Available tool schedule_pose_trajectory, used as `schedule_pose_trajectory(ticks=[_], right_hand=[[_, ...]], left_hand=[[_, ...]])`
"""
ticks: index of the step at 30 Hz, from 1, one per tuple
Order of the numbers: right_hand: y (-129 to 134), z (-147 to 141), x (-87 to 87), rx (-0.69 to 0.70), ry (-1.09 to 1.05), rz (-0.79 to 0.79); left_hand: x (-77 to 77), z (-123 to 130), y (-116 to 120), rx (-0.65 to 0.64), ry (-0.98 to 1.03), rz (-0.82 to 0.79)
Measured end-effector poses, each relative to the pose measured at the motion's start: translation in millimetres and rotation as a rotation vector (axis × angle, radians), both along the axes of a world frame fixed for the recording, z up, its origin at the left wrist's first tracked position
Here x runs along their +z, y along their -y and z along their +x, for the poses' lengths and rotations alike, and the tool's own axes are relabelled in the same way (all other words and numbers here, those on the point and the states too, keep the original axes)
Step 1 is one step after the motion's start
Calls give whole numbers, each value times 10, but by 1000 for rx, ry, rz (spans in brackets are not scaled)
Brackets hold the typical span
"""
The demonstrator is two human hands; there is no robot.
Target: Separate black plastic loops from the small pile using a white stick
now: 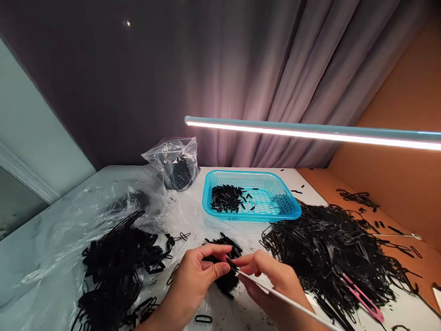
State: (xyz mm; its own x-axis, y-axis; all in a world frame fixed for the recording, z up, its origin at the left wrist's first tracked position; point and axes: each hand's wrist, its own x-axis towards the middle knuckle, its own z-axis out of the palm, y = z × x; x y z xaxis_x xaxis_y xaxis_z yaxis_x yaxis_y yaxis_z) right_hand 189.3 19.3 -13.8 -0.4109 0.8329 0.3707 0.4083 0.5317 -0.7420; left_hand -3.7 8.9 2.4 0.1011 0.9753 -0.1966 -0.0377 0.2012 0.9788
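Note:
My left hand [197, 275] is closed in a pinch, thumb and forefinger meeting around a small black piece that my fingers mostly hide. Close beside it, my right hand [270, 276] grips a slim white stick-like tool [291, 301]. Its tip reaches toward the fingertips of my left hand, and its long shaft slants back over the right forearm. Beneath and behind both hands lies a small heap of short black pieces [226, 281]. A single black oblong loop [203, 319] rests on the table just below my left hand.
A blue basket [251, 217] holding short black pieces stands behind my hands. Black loop piles lie left [111, 272] and right [333, 246], a pink tool [364, 298] on the right one. A clear bag [175, 166], plastic sheeting [57, 271] and a lamp tube [315, 131] are around.

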Motion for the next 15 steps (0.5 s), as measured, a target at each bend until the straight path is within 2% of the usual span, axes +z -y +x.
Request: schedule_pose_trajectory(ticks=[4, 8, 15], right_hand=[[106, -22, 119, 45, -148, 0], [107, 10, 196, 56, -251, 119], [120, 72, 173, 128, -220, 201]], left_hand=[[4, 49, 50, 22, 127, 23], [19, 71, 76, 26, 261, -91], [-7, 98, 70, 50, 284, -134]])
